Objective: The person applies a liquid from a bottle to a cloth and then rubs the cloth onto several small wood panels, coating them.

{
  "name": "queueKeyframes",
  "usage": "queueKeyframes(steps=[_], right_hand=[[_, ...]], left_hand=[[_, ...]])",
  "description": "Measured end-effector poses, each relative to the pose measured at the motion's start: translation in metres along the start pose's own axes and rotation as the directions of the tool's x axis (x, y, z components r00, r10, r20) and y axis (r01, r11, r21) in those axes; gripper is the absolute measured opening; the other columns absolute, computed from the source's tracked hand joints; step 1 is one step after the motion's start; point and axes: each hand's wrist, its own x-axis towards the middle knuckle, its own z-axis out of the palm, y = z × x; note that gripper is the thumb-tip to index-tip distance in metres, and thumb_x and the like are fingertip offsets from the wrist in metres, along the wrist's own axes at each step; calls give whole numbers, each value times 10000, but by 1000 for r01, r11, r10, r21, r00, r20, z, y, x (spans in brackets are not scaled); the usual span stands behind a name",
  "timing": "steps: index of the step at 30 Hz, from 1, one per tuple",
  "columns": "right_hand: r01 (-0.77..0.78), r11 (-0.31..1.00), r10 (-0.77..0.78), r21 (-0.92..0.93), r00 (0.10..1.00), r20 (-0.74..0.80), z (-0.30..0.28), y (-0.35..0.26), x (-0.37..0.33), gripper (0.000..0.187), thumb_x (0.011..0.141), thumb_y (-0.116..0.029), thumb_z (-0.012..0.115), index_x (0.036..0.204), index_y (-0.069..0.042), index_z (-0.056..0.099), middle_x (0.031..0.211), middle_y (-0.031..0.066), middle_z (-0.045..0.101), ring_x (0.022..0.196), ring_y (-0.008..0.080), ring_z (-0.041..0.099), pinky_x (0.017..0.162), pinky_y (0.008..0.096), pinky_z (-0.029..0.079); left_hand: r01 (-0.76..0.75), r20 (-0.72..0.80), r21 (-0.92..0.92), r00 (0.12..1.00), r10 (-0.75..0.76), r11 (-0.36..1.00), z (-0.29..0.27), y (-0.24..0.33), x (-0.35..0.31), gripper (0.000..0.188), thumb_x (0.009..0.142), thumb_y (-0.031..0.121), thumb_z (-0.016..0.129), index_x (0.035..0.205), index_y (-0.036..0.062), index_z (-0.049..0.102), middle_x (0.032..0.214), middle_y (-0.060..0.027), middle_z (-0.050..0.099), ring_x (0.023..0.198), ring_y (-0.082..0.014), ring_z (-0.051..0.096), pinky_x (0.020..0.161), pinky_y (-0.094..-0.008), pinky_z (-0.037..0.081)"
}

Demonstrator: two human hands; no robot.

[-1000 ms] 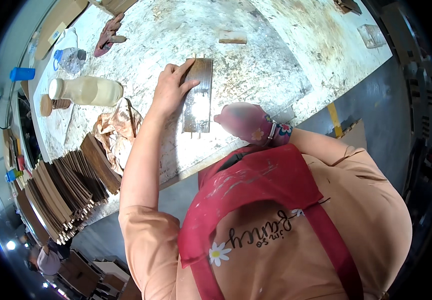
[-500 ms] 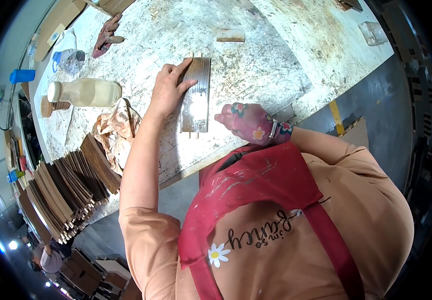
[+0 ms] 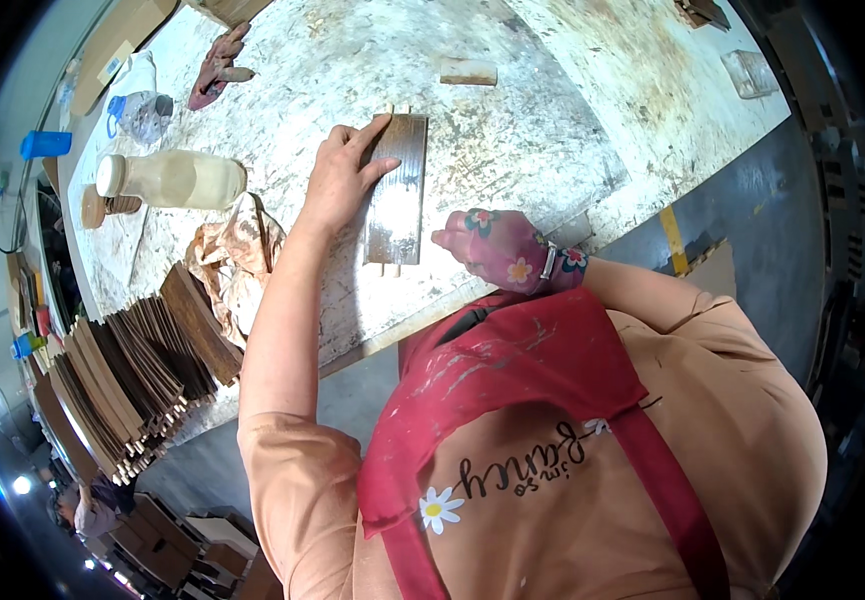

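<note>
A dark brown wooden slat (image 3: pixel 394 215) with a glossy, wet-looking face lies upright in the picture on the stained white worktable (image 3: pixel 522 130). Short pale pegs stick out of both its ends. My bare left hand (image 3: pixel 340 178) holds it at the left edge, with the index finger along the upper corner and the thumb across its face. Just right of the slat's lower half, apart from it, is my right hand (image 3: pixel 497 247) in a pink flowered glove or sleeve. Its fingers are curled closed, and whatever may be inside them is hidden.
At left stand many similar slats (image 3: pixel 132 365) in a row, beside a crumpled stained cloth (image 3: pixel 235 268). Beyond are a bottle of pale liquid (image 3: pixel 184 180), a clear plastic bottle (image 3: pixel 144 117) and a stained glove (image 3: pixel 217 72). A small block (image 3: pixel 468 71) lies past the slat.
The view has shifted very slightly, so things on the table sit a little further right. Both hands keep the same pose, and the slat stays under my left hand.
</note>
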Motion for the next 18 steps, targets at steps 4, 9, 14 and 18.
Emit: queueKeyframes(steps=[4,9,14,18], right_hand=[[-4,997,10,79,997,-74,2,5,0,230,844,-114,535,1071,-102,571,962,77,571,809,254,634,628,374,520],[29,989,-20,143,998,-62,-3,3,-1,214,849,-117,530,1057,-96,578,954,87,581,829,269,628,651,395,518],[70,987,-50,142,989,-141,4,4,-4,217,844,-114,521,1052,-100,581,923,87,588,786,267,629,646,379,519],[14,995,-4,99,995,-97,4,7,-2,284,826,-87,545,1108,-89,583,954,85,598,797,265,623,659,364,516]], left_hand=[[-19,-6,3,1000,19,1000,1,-1,1,592,806,296,748,1360,195,565,986,-149,567,939,-315,558,876,-388,459],[-14,-13,5,1000,14,1000,3,-4,0,592,807,305,746,1359,195,566,986,-151,568,945,-316,555,879,-390,458],[-19,-8,10,1000,19,1000,3,-5,1,592,809,314,743,1361,196,564,990,-152,567,949,-320,551,882,-394,455],[-7,3,19,1000,7,1000,1,-3,1,590,813,320,740,1363,198,563,995,-151,566,952,-320,549,886,-394,454]])
